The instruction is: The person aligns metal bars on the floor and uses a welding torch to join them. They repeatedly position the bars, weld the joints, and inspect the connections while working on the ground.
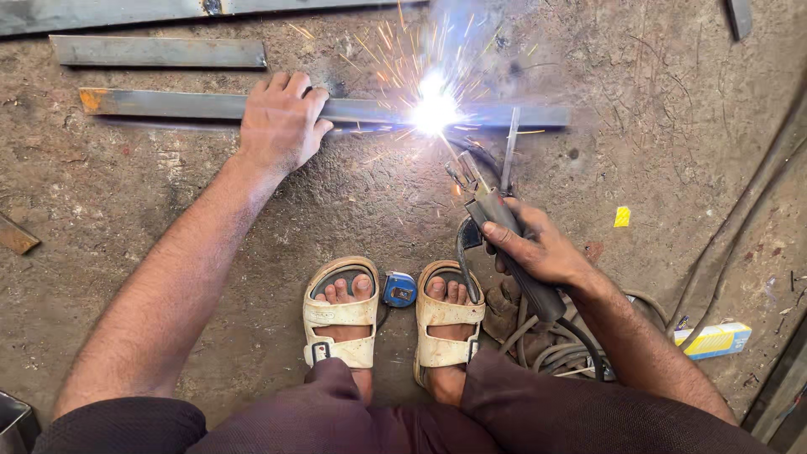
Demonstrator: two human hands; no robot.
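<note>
— While the sparks fly, where does each hand sit?

— The left hand [282, 122] lies flat on the long steel bar [210, 105] that runs left to right across the far part of the dirt floor [126, 210], fingers curled over its far edge and pressing it down. The right hand [542, 248] is nearer and to the right, fingers wrapped tight around the electrode holder [504, 240].

— And the holder's tip?

— Its rod slants far and left to the bright arc [435, 109], which burns on the same bar, just right of the left hand. A thin rod [509, 150] stands beside it.

— What else lies about?

— A shorter steel bar [160, 52] lies farther off, parallel to the first. Two feet in pale sandals [340, 324] rest near the viewer, a small blue tape measure [399, 288] between them. Coiled cable [546, 349] sits under the right wrist, a yellow and blue box [713, 339] at near right.
</note>
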